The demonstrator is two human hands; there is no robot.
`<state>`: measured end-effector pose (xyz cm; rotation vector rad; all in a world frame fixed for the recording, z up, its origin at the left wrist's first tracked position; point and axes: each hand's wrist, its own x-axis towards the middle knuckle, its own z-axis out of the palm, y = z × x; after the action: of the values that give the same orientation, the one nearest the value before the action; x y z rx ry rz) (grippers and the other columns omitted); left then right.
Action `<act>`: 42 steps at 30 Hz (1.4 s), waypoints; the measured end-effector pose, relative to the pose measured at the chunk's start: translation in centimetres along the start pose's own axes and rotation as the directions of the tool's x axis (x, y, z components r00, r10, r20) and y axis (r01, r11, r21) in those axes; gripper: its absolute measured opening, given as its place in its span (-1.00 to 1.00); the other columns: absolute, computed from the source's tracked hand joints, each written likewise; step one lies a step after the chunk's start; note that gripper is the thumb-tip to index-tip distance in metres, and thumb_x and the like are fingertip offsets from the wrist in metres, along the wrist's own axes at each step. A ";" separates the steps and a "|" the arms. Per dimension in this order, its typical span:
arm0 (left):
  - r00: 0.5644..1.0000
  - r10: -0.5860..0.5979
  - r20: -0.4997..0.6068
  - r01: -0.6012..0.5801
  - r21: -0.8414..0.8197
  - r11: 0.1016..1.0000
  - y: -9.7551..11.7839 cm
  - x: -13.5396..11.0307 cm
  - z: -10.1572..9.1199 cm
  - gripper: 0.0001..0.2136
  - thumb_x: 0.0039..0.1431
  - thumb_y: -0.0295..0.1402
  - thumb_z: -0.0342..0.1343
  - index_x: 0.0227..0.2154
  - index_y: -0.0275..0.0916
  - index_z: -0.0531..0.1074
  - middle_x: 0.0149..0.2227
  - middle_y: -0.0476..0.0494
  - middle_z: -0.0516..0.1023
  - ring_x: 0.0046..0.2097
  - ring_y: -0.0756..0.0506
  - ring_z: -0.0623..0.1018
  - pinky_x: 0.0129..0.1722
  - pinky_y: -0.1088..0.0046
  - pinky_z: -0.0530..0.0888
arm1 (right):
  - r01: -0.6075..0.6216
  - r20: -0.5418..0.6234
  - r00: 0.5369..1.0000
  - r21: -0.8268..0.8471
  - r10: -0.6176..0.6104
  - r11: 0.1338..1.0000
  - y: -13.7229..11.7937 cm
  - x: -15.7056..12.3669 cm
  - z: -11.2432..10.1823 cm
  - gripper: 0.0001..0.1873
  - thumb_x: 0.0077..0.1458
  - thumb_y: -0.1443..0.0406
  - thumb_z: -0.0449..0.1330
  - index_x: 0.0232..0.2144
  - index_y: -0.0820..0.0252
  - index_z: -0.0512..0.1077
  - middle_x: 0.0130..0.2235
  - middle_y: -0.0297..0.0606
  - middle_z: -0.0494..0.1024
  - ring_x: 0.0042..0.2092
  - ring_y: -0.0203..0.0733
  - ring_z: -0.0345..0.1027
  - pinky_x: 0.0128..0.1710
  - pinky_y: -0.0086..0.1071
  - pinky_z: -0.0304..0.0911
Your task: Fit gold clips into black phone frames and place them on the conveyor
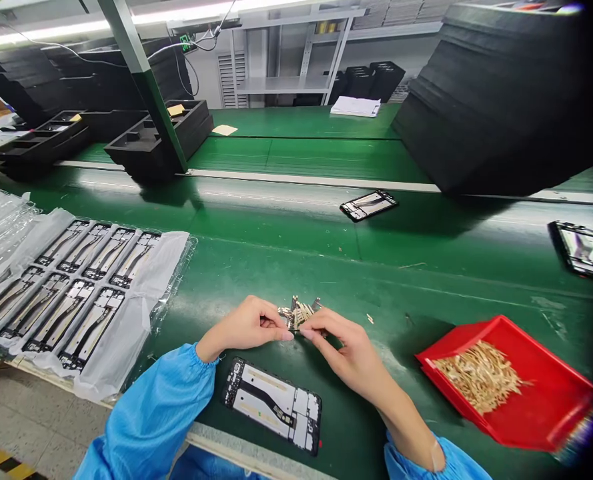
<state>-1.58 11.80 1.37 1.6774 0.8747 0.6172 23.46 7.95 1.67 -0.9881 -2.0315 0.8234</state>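
Where the left hand [251, 325] and the right hand [346, 340] meet above the near middle of the green bench [236, 260], a small part [295, 331] sits between their fingertips, too tiny for me to make out fully. Each hand is pinched narrow on it, the left thumb and forefinger at one side, the right at the other. Just beyond the fingers lies a loose heap of metal pieces [303, 312]. Nearer than the hands, a phone frame [273, 407] rests flat, a black ribbon running along its pale inside. To the right stands a red tray [551, 400] with a mound of gold-coloured strips [479, 377] in it. Off to the left, a white tray [169, 257] holds two rows of similar frames [93, 327]. Farther away, another phone [369, 205] lies flat, and a tall black stack [506, 100] leans at the far right.
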 end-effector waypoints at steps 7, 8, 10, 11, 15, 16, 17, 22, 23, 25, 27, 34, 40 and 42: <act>0.987 0.031 -0.156 -0.031 0.006 1.000 0.1 0.0 0.3 -0.69 0.30 -0.16 0.26 -0.38 -0.30 0.71 -0.44 -0.08 0.62 -0.36 -0.02 0.43 -0.31 0.43 0.32 | -0.059 -0.003 0.998 0.088 0.060 0.994 -0.1 0.4 -0.2 -0.83 0.41 0.24 0.26 -0.16 0.02 0.69 -0.21 -0.28 0.72 -0.18 -0.21 0.58 -0.10 -0.30 0.47; 0.985 0.031 -0.168 -0.030 0.011 0.999 0.1 0.0 0.3 -0.70 0.29 -0.16 0.27 -0.38 -0.30 0.71 -0.45 -0.07 0.61 -0.37 -0.01 0.42 -0.32 0.44 0.32 | -0.064 -0.005 0.998 0.097 0.065 0.993 -0.1 0.4 -0.2 -0.83 0.41 0.22 0.27 -0.16 0.02 0.70 -0.21 -0.27 0.73 -0.19 -0.20 0.58 -0.11 -0.29 0.48; 0.982 0.034 -0.183 -0.030 0.024 0.999 0.1 0.1 0.4 -0.72 0.30 -0.18 0.27 -0.39 -0.30 0.71 -0.45 -0.07 0.62 -0.38 -0.01 0.43 -0.33 0.44 0.33 | -0.077 -0.015 0.997 0.103 0.079 0.992 -0.2 0.4 -0.1 -0.82 0.39 0.20 0.28 -0.18 0.03 0.70 -0.22 -0.25 0.73 -0.21 -0.19 0.57 -0.13 -0.28 0.48; 0.981 0.042 -0.188 -0.035 0.039 0.999 0.1 0.1 0.4 -0.72 0.31 -0.20 0.27 -0.39 -0.29 0.71 -0.44 -0.07 0.64 -0.38 -0.01 0.44 -0.32 0.44 0.35 | -0.089 -0.021 0.996 0.103 0.092 0.991 -0.1 0.3 0.0 -0.82 0.39 0.19 0.29 -0.19 0.04 0.70 -0.23 -0.24 0.72 -0.22 -0.19 0.56 -0.15 -0.28 0.47; 0.957 0.162 -0.241 -0.148 0.078 0.986 -0.2 0.0 1.3 -0.77 0.38 -0.24 0.24 -0.18 -0.24 0.76 -0.19 -0.18 0.81 -0.15 -0.12 0.70 -0.05 0.38 0.56 | -0.164 -0.089 0.979 0.173 0.182 0.971 0.0 0.2 0.3 -0.81 0.36 0.14 0.31 -0.23 0.07 0.68 -0.29 -0.26 0.66 -0.26 -0.21 0.49 -0.23 -0.33 0.43; 0.944 0.212 -0.253 -0.203 0.063 0.977 -0.2 -0.1 1.7 -0.76 0.42 -0.26 0.21 -0.07 -0.22 0.75 -0.04 -0.22 0.81 0.00 -0.16 0.73 0.11 0.33 0.58 | -0.178 -0.111 0.972 0.225 0.206 0.958 -0.2 0.1 0.4 -0.81 0.35 0.13 0.33 -0.23 0.07 0.67 -0.30 -0.27 0.64 -0.27 -0.22 0.48 -0.25 -0.35 0.43; 0.932 0.258 -0.253 -0.257 0.038 0.966 -0.1 -0.4 2.3 -0.72 0.45 -0.29 0.16 0.04 -0.20 0.72 0.09 -0.23 0.77 0.15 -0.18 0.71 0.26 0.28 0.55 | -0.181 -0.131 0.966 0.281 0.225 0.942 -0.4 0.1 0.6 -0.82 0.34 0.13 0.33 -0.23 0.08 0.66 -0.30 -0.28 0.63 -0.28 -0.23 0.48 -0.27 -0.36 0.43; 0.963 0.182 -0.200 -0.248 -0.385 0.889 1.7 -1.8 6.7 -0.52 0.39 -0.26 0.25 0.32 -0.21 0.51 0.36 -0.30 0.55 0.39 -0.25 0.54 0.45 0.20 0.45 | -0.030 -0.305 0.947 0.222 0.098 0.975 -2.7 -1.1 2.2 -0.91 0.38 0.28 0.27 -0.17 0.06 0.61 -0.24 -0.26 0.64 -0.19 -0.22 0.54 -0.18 -0.36 0.48; 0.967 0.089 -0.238 -0.194 -0.464 0.864 2.1 -2.1 7.7 -0.53 0.35 -0.20 0.30 0.27 -0.22 0.56 0.32 -0.31 0.61 0.36 -0.26 0.58 0.42 0.20 0.49 | -0.005 -0.330 0.943 0.131 0.048 0.991 -3.2 -1.6 2.7 -0.90 0.38 0.33 0.25 -0.16 0.06 0.60 -0.23 -0.26 0.65 -0.18 -0.22 0.54 -0.16 -0.36 0.48; 0.926 -0.097 -0.366 -0.131 -0.552 0.824 2.6 -2.7 9.3 -0.60 0.34 -0.08 0.31 0.08 -0.23 0.70 0.12 -0.30 0.75 0.20 -0.24 0.69 0.32 0.24 0.57 | 0.008 -0.351 0.936 -0.052 -0.026 0.999 -4.0 -3.2 3.2 -0.84 0.38 0.40 0.22 -0.12 0.06 0.56 -0.21 -0.27 0.64 -0.18 -0.22 0.52 -0.16 -0.36 0.46; 0.851 -0.226 -0.474 -0.124 -0.600 0.790 2.7 -3.4 10.0 -0.61 0.34 0.01 0.28 -0.10 -0.22 0.74 -0.09 -0.22 0.80 -0.01 -0.18 0.74 0.16 0.31 0.63 | -0.043 -0.414 0.909 -0.216 -0.052 0.975 -4.2 -5.5 2.5 -0.81 0.37 0.44 0.20 -0.09 0.06 0.53 -0.19 -0.26 0.63 -0.15 -0.20 0.51 -0.13 -0.33 0.44; 0.908 -0.314 -0.277 0.149 -0.487 0.861 1.6 -6.1 8.4 -0.61 0.23 0.05 0.35 -0.33 -0.23 0.72 -0.37 -0.09 0.63 -0.31 -0.02 0.47 -0.27 0.48 0.46 | -0.594 -0.726 0.664 -0.659 -0.181 0.463 -2.4 -15.1 -8.4 -0.81 0.39 0.29 0.22 -0.03 0.11 0.60 -0.11 -0.04 0.64 -0.07 0.10 0.37 -0.04 0.01 0.23; 0.932 -0.351 0.093 0.350 -0.485 0.801 2.5 -5.5 10.3 -0.53 0.03 0.07 0.41 -0.31 -0.32 0.73 -0.56 -0.06 0.54 -0.51 0.04 0.30 -0.45 0.44 0.28 | -0.239 -0.431 0.879 -0.769 -0.205 0.593 -5.3 -14.0 -4.4 -0.68 0.32 0.46 0.25 0.07 0.10 0.53 -0.08 -0.12 0.60 -0.04 0.00 0.38 0.01 -0.06 0.20; 0.930 -0.332 0.155 0.366 -0.458 0.810 2.6 -5.4 11.0 -0.59 0.06 0.00 0.37 -0.35 -0.33 0.70 -0.61 0.00 0.46 -0.53 0.04 0.31 -0.46 0.45 0.24 | -0.015 -0.207 0.958 -0.733 -0.201 0.680 -6.7 -12.7 -1.6 -0.64 0.32 0.49 0.24 0.09 0.11 0.52 -0.08 -0.18 0.64 -0.03 -0.05 0.35 0.01 -0.12 0.22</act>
<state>4.31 0.80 1.10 1.0452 0.8676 0.4686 27.96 -5.66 3.69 -1.3114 -2.1561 -0.2490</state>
